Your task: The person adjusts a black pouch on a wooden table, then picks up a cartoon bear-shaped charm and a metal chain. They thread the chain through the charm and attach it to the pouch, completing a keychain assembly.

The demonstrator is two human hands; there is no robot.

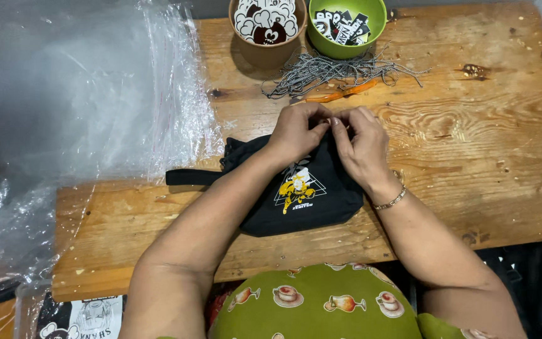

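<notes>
Lap nearest the camera, covered in green fabric with cup and drink prints (321, 304). Both bare forearms run up from it onto a worn wooden plank table (472, 144).

Small black fabric pouch with a yellow and white printed graphic (296, 194) lies flat on the table near its front edge, centred in front of the person. A black strap (192, 177) sticks out from its left side along the wood.

Left hand (296, 132) and right hand (362, 144) meet at the pouch's top edge, fingertips curled tight and pinched together on the fabric there. Hands touch each other at the fingertips. Exactly what is pinched is hidden by the fingers; cannot tell if it is only cloth or something small as well. Thin gold-coloured bracelet (390, 201) on the right wrist.

Left of the pouch: a heap of clear plastic bags (89, 94) spreads over the table's left end and off its edge.

Beyond the hands: an orange-handled tool (340, 94), partly under a loose tangle of black-and-white speckled cords (334, 69).

At the far edge: a brown round cup holding black-and-white stickers (268, 28), and just beside it on the right a lime green round bowl with black printed tags (346, 25).
</notes>
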